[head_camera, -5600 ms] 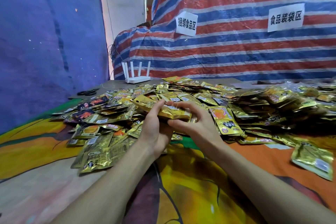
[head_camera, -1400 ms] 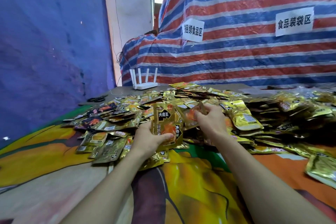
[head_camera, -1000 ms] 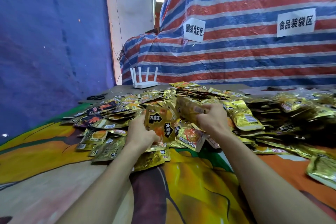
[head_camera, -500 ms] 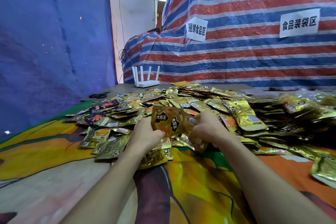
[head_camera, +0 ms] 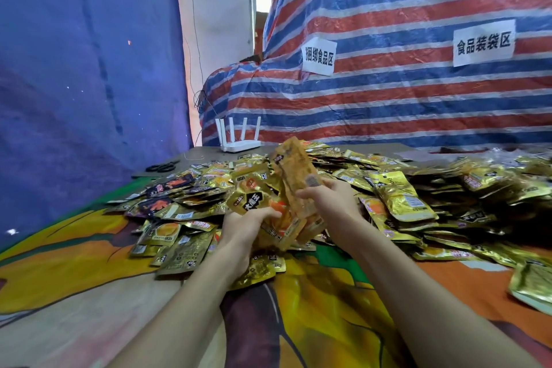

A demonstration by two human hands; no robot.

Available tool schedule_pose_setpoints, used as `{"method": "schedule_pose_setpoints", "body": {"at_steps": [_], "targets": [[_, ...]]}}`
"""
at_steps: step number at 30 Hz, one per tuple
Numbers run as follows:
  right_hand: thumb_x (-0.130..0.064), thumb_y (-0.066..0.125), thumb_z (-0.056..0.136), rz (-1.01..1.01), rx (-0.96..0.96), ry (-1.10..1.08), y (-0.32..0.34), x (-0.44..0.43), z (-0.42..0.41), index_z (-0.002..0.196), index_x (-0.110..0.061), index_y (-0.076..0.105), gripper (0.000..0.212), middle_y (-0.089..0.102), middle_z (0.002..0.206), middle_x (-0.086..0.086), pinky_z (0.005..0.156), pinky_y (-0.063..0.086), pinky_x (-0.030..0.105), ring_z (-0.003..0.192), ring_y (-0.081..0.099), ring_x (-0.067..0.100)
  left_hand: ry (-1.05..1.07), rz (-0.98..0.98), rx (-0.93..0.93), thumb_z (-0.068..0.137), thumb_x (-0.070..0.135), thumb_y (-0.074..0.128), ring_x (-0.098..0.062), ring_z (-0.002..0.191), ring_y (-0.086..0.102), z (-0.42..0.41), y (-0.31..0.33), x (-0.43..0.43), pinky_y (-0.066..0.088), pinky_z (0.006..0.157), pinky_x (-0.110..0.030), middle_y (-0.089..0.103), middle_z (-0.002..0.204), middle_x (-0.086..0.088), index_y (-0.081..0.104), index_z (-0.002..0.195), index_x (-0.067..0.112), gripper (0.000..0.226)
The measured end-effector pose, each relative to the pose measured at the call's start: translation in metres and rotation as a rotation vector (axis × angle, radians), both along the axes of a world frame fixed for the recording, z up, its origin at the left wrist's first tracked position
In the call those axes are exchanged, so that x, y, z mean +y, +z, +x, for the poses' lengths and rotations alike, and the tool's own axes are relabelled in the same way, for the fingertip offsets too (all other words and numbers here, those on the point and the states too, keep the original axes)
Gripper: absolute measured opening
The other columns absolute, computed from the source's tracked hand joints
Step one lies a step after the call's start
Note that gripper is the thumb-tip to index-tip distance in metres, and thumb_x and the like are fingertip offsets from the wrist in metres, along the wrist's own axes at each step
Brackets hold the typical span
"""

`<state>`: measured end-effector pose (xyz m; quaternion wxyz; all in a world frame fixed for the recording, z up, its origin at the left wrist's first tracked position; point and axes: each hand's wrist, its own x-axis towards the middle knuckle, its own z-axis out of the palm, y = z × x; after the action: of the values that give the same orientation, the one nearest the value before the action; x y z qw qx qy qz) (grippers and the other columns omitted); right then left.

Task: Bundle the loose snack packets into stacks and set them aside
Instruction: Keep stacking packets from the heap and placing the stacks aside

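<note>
A wide heap of loose gold snack packets (head_camera: 397,197) covers the far half of the table. My left hand (head_camera: 243,227) grips a small stack of gold packets (head_camera: 254,197) upright in front of the heap. My right hand (head_camera: 331,200) pinches a single orange-gold packet (head_camera: 294,170) by its lower part and holds it raised, tilted, against the right side of that stack. The lower ends of the held packets are hidden behind my hands.
A colourful printed cloth (head_camera: 313,302) covers the near table. A white router (head_camera: 239,140) and black scissors (head_camera: 162,167) lie at the far left. A stray packet (head_camera: 534,287) sits at the right edge. A striped tarp (head_camera: 388,98) with paper signs stands behind.
My right hand took a packet from the heap and lifted it up against the stack in my left hand. The stack in my left hand has grown and stands higher.
</note>
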<state>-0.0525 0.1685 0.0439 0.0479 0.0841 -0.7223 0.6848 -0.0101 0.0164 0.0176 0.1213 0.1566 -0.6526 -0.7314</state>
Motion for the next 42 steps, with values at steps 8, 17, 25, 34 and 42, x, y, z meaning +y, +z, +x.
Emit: {"method": "schedule_pose_setpoints", "body": {"at_steps": [8, 17, 25, 34, 42], "targets": [[0.001, 0.070, 0.084, -0.122, 0.073, 0.051, 0.005, -0.006, 0.010, 0.098, -0.003, 0.066, 0.015, 0.075, 0.099, 0.021, 0.088, 0.055, 0.064, 0.095, 0.071, 0.042, 0.243, -0.148, 0.256, 0.063, 0.033, 0.086, -0.024, 0.069, 0.072, 0.006, 0.000, 0.000, 0.061, 0.062, -0.055, 0.075, 0.072, 0.003, 0.075, 0.075, 0.017, 0.022], [-0.002, 0.065, 0.091, -0.085, 0.192, 0.211, -0.010, -0.029, 0.019, 0.104, -0.015, 0.061, 0.018, 0.070, 0.089, 0.009, 0.069, 0.057, 0.039, 0.078, 0.067, 0.027, 0.136, -0.161, 0.382, 0.086, 0.005, 0.059, -0.019, 0.083, 0.060, 0.002, 0.001, 0.004, 0.041, 0.060, -0.029, 0.061, 0.093, -0.003, 0.043, 0.113, 0.033, 0.041], [-0.014, 0.045, 0.094, -0.179, 0.024, 0.333, -0.015, -0.043, 0.024, 0.070, -0.018, 0.072, 0.036, 0.065, 0.067, -0.003, 0.062, 0.044, 0.026, 0.068, 0.062, 0.012, -0.195, 0.000, 0.456, 0.074, 0.029, 0.056, -0.019, 0.082, 0.065, 0.001, -0.007, 0.016, 0.052, 0.066, -0.032, 0.062, 0.091, -0.007, 0.045, 0.119, 0.015, 0.048], [-0.063, 0.048, 0.088, -0.110, 0.034, 0.559, 0.013, -0.012, 0.029, 0.122, -0.007, 0.065, 0.067, 0.065, 0.112, 0.011, 0.100, 0.049, 0.043, 0.105, 0.062, 0.025, -0.215, -0.181, 0.598, 0.063, 0.007, 0.070, -0.008, 0.092, 0.069, -0.001, -0.012, 0.029, 0.058, 0.073, -0.026, 0.064, 0.106, -0.002, 0.036, 0.136, 0.020, 0.081], [-0.062, 0.064, 0.076, -0.275, 0.221, 0.335, 0.003, -0.024, 0.033, 0.126, -0.036, 0.066, 0.057, 0.067, 0.126, -0.002, 0.106, 0.050, 0.046, 0.115, 0.065, 0.029, -0.409, -0.198, 0.638, 0.070, -0.003, 0.068, -0.003, 0.117, 0.062, 0.000, -0.015, 0.029, 0.056, 0.091, -0.029, 0.063, 0.122, 0.014, 0.030, 0.145, 0.029, 0.090]]}}
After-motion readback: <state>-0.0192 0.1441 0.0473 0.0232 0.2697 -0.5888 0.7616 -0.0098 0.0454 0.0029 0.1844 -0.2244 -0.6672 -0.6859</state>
